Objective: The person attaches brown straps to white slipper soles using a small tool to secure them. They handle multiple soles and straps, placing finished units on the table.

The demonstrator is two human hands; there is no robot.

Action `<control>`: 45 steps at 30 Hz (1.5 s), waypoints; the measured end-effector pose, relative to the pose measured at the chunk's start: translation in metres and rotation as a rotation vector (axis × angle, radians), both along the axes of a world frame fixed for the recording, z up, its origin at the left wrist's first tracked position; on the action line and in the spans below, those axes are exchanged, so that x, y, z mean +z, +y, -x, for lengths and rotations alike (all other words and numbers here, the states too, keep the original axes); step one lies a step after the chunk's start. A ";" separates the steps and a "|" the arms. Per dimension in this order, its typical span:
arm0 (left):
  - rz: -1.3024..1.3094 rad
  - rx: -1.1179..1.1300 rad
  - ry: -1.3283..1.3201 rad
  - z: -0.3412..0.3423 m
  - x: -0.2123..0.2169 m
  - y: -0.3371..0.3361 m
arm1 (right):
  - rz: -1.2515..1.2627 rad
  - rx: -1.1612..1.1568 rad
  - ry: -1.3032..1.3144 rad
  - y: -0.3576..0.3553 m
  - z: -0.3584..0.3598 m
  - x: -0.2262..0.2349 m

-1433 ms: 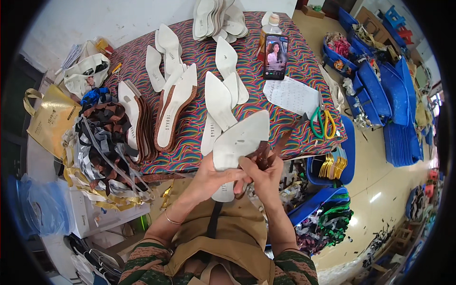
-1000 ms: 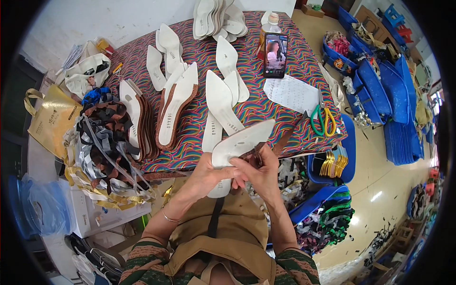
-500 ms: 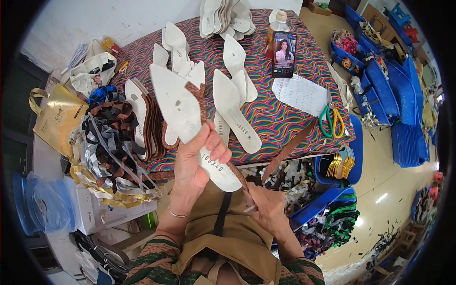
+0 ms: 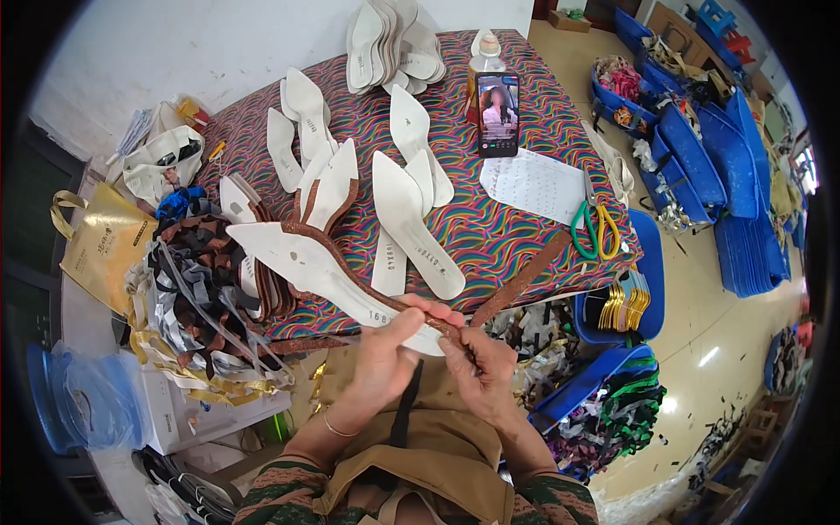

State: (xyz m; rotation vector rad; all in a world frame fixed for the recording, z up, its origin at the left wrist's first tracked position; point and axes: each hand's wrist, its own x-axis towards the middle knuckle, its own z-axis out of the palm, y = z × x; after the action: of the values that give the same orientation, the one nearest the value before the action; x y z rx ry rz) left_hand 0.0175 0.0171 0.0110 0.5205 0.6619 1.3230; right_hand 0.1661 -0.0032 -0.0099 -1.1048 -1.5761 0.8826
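Note:
A long white pointed shoe sole (image 4: 302, 262) is held flat in front of me, its tip toward the left. A thin brown strip (image 4: 346, 273) runs along its edge. My left hand (image 4: 385, 346) grips the sole's heel end from below. My right hand (image 4: 477, 359) pinches the brown strip at that same end, and a longer brown strip (image 4: 521, 280) sticks up to the right from it. Both hands hover over the near edge of the table with the striped cloth (image 4: 490, 236).
Several more white soles (image 4: 411, 219) lie on the cloth, with a stack (image 4: 389, 39) at the far edge. A phone (image 4: 497, 114), a paper sheet (image 4: 534, 184) and scissors (image 4: 595, 227) lie right. Strap scraps (image 4: 197, 280) pile at left; blue bins (image 4: 691, 157) stand right.
The sole went from upright in my left hand alone to flat and pointing left. My right hand came up from below and took hold of the brown strip at the heel end.

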 end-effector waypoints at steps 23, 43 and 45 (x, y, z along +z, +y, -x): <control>-0.274 -0.919 1.252 0.071 0.047 0.030 | -0.221 0.374 -0.420 0.048 -0.082 0.029; -0.201 -0.744 1.389 0.082 0.062 0.049 | 0.004 -0.150 -0.118 0.123 -0.104 0.031; -0.385 -0.753 1.576 0.072 0.073 0.049 | 0.168 0.329 0.159 0.101 -0.056 0.033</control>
State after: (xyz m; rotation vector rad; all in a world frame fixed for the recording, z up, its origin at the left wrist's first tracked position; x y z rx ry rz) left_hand -0.0542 0.0660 0.0845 1.9598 1.2585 0.0752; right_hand 0.2217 0.0983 0.0234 -0.8762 -1.5971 1.3098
